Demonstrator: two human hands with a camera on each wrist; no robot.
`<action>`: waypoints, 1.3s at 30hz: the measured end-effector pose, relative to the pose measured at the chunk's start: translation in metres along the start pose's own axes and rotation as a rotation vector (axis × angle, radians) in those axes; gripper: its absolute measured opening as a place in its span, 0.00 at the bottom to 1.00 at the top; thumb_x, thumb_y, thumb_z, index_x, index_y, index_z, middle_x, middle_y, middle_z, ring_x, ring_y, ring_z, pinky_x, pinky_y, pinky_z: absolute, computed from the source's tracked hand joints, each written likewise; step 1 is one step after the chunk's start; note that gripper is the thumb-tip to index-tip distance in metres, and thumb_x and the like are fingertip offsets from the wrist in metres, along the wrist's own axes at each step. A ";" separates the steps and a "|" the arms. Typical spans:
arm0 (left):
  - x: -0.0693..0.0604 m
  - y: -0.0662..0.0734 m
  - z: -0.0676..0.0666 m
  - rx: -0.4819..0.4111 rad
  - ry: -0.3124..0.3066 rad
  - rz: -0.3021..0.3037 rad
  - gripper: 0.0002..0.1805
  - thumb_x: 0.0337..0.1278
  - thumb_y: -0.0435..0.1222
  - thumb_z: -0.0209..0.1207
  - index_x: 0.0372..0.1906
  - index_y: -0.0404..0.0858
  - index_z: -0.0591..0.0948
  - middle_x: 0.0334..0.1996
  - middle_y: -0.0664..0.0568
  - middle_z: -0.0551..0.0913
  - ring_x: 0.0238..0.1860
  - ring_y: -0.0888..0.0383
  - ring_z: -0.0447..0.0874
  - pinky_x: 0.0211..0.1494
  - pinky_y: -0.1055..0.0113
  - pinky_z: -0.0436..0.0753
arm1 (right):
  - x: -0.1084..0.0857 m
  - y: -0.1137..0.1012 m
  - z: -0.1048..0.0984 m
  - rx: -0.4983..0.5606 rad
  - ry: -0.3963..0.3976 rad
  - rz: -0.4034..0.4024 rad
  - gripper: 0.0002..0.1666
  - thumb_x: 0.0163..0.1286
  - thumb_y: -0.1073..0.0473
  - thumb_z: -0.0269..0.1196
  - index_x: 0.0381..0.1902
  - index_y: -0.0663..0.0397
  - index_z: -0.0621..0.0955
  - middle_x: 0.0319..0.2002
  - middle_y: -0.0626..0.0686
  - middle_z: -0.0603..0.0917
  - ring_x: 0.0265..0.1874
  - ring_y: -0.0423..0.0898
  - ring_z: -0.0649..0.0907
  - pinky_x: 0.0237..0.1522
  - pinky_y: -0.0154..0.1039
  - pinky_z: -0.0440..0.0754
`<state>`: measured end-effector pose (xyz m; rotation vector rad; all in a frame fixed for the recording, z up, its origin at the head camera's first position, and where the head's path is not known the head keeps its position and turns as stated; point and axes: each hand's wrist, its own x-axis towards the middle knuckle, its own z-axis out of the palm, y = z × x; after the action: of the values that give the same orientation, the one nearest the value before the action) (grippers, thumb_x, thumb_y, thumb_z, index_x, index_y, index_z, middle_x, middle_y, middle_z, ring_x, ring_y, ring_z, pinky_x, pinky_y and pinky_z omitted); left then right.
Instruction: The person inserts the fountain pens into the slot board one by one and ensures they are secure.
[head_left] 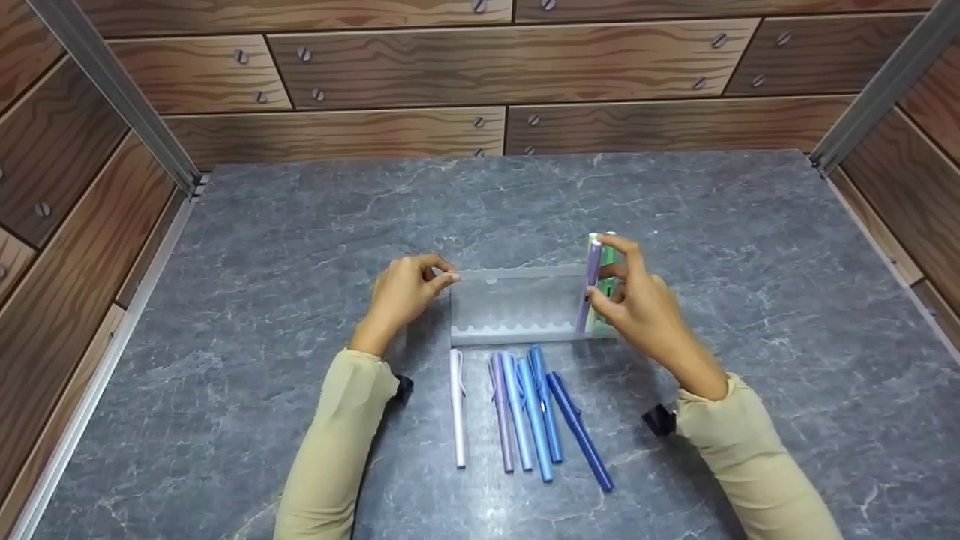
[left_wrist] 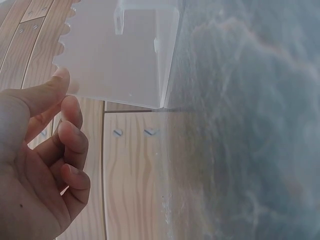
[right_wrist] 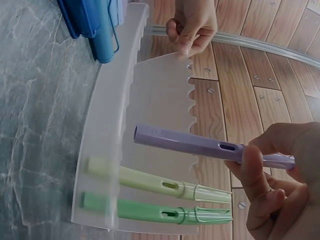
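A translucent plastic pen stand (head_left: pixel 517 304) with scalloped notches stands on the table. My left hand (head_left: pixel 403 296) pinches its upper left corner between thumb and fingers; the left wrist view shows the thumb (left_wrist: pixel 61 80) on the notched edge. Near the stand's right end, my right hand (head_left: pixel 643 307) grips a purple pen (right_wrist: pixel 185 144) by its upper part. The pen is nearly upright, its lower end just over the front notches. Beside it, a light green pen (right_wrist: pixel 150 180) and a green pen (right_wrist: pixel 145 209) rest in the stand's end slots.
In front of the stand lie a pale lilac pen (head_left: pixel 458 420), a purple pen (head_left: pixel 502 420) and several blue pens, with a dark blue pen (head_left: pixel 581 435) slanting at the right. Wood-patterned walls (head_left: pixel 510 64) enclose the grey marbled table (head_left: pixel 300 217).
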<state>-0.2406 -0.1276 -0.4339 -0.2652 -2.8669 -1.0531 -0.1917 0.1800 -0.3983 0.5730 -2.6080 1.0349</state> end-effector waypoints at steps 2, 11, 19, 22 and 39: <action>-0.001 0.000 0.000 -0.001 -0.004 0.003 0.10 0.59 0.47 0.63 0.40 0.48 0.87 0.17 0.55 0.78 0.17 0.62 0.65 0.22 0.68 0.62 | 0.000 0.002 0.002 0.000 0.017 -0.001 0.37 0.63 0.69 0.64 0.65 0.49 0.61 0.38 0.58 0.87 0.13 0.33 0.71 0.15 0.29 0.66; 0.000 0.000 -0.001 0.011 0.004 0.009 0.10 0.59 0.48 0.62 0.40 0.49 0.88 0.18 0.54 0.79 0.18 0.62 0.66 0.22 0.68 0.64 | 0.002 0.010 0.011 0.050 0.084 -0.008 0.37 0.61 0.71 0.64 0.64 0.48 0.61 0.36 0.60 0.87 0.11 0.31 0.73 0.14 0.26 0.68; 0.000 -0.002 0.002 -0.002 -0.008 -0.012 0.11 0.59 0.49 0.62 0.41 0.49 0.87 0.17 0.56 0.77 0.18 0.63 0.66 0.22 0.68 0.63 | 0.002 0.015 0.019 -0.041 0.070 0.010 0.38 0.61 0.67 0.66 0.65 0.48 0.62 0.38 0.58 0.88 0.12 0.37 0.74 0.14 0.32 0.67; 0.000 -0.002 0.001 0.000 -0.002 -0.013 0.11 0.59 0.49 0.62 0.40 0.49 0.88 0.17 0.56 0.77 0.18 0.63 0.66 0.22 0.68 0.63 | 0.003 0.017 0.021 -0.059 0.055 0.006 0.38 0.61 0.66 0.66 0.66 0.48 0.62 0.38 0.58 0.88 0.12 0.38 0.74 0.15 0.32 0.66; 0.001 -0.001 -0.001 0.011 -0.003 -0.012 0.11 0.59 0.50 0.62 0.40 0.50 0.88 0.18 0.56 0.77 0.18 0.62 0.66 0.22 0.67 0.63 | 0.003 0.015 0.022 -0.107 0.003 0.040 0.38 0.62 0.65 0.66 0.66 0.52 0.62 0.39 0.59 0.88 0.11 0.39 0.67 0.15 0.33 0.63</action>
<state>-0.2413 -0.1287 -0.4338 -0.2486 -2.8795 -1.0391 -0.2035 0.1743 -0.4217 0.4955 -2.6631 0.9001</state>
